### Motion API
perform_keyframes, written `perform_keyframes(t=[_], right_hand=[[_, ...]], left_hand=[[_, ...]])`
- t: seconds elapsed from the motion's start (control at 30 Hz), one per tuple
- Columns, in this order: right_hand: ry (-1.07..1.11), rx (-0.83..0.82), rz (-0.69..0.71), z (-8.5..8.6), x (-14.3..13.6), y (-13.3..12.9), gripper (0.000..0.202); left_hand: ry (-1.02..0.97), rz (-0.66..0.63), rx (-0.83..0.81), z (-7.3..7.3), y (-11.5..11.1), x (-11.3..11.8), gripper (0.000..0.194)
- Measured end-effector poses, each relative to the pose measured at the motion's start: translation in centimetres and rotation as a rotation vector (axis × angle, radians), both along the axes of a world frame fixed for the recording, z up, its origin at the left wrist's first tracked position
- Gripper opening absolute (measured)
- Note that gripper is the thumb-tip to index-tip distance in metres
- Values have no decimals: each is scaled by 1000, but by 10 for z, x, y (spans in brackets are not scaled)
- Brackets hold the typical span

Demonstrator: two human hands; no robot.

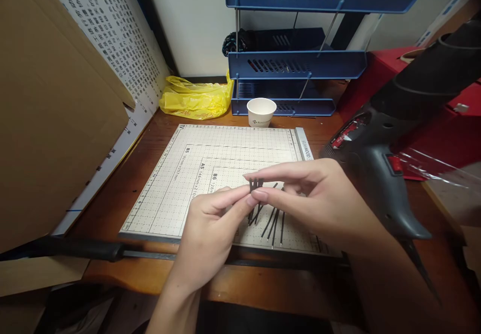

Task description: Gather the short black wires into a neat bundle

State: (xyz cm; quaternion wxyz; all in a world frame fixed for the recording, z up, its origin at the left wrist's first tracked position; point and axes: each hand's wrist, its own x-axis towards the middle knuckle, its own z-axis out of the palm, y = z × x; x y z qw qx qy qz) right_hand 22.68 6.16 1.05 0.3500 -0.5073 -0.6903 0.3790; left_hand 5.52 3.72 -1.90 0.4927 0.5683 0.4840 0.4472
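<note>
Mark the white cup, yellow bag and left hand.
White cup (259,117): head view, front of its outer wall.
Yellow bag (195,99): head view, middle of its crumpled body.
Left hand (206,231): head view, back of the hand.

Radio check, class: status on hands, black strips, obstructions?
Left hand and right hand pinching black strips. More strips by right hand. Cup behind board, nothing blocking.

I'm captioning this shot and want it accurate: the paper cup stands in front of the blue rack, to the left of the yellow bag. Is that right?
Not quite: the head view shows the paper cup to the right of the yellow bag. It does stand in front of the blue rack.
</note>
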Motion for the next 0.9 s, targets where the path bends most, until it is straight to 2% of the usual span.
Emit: perform_keyframes(t=[0.2,0.3,0.47,0.73,0.9], right_hand=[[184,104,53,-4,1,2,25],[115,248,33,-6,1,2,18],[37,434,68,-4,3,1,18],[-48,445,43,-5,7,1,15],[-37,429,-29,-6,1,-1,16]], left_hand=[[-61,0,-12,-3,1,1,11],[-64,29,-2,-4,2,2,12],[-33,34,38,-4,1,3,15],[50,20,46,-8,-1,2,17],[-22,34,99,-9,0,4,19]])
